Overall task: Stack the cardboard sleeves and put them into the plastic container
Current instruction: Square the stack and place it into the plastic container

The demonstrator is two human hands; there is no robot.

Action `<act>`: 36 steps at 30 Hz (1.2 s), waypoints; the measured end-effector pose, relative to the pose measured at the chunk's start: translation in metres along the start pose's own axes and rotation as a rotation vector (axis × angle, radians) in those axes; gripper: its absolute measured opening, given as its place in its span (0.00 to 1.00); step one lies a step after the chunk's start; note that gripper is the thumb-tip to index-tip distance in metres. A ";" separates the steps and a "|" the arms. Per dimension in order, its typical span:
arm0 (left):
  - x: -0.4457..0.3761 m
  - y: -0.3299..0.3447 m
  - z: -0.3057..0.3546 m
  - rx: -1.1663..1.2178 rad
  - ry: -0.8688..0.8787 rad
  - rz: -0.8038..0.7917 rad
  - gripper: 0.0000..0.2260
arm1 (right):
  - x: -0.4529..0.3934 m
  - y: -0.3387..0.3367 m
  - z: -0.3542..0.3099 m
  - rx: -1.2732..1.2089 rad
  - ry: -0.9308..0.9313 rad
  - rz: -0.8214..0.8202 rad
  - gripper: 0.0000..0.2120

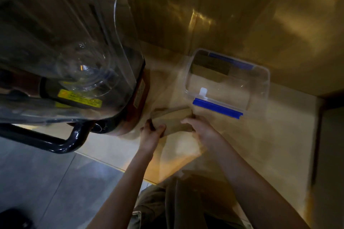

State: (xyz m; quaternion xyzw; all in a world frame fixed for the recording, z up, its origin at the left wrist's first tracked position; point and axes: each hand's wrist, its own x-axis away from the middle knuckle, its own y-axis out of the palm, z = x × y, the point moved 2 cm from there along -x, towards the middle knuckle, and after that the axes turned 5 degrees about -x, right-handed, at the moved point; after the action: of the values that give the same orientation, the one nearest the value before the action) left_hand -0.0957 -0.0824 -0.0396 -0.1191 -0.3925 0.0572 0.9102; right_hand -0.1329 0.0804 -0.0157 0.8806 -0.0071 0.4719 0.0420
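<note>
A flat stack of brown cardboard sleeves (174, 121) lies on the counter just in front of the plastic container. My left hand (151, 133) grips the stack's left end, thumb on top. My right hand (200, 129) holds its right end, fingers curled over the edge. The clear plastic container (189, 72) with blue clip flaps stands open behind and to the right of the stack, close to the wall. Something dark shows at its far end; I cannot tell whether it is inside.
A large blender (78, 72) with a clear cover and a black handle (55, 143) fills the left, close to my left hand. The shiny golden wall (232, 15) rises behind the container. The counter (260, 135) edge runs diagonally at lower left, above grey floor.
</note>
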 end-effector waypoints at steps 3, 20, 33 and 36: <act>0.006 -0.001 -0.001 0.028 0.058 -0.095 0.24 | 0.011 -0.016 0.006 -0.082 -0.041 -0.078 0.08; 0.055 0.057 -0.008 -0.532 0.753 -0.225 0.31 | 0.071 -0.096 0.109 0.001 -0.481 0.195 0.26; 0.059 0.082 -0.014 -0.466 0.611 -0.280 0.39 | 0.067 -0.090 0.121 0.044 -0.527 0.373 0.32; 0.058 0.080 -0.011 -0.466 0.623 -0.275 0.39 | 0.068 -0.091 0.118 0.054 -0.518 0.338 0.32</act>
State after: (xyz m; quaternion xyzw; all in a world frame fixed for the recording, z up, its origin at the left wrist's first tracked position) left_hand -0.0490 0.0041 -0.0274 -0.2801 -0.1128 -0.1939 0.9334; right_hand 0.0078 0.1637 -0.0306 0.9587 -0.1515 0.2321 -0.0636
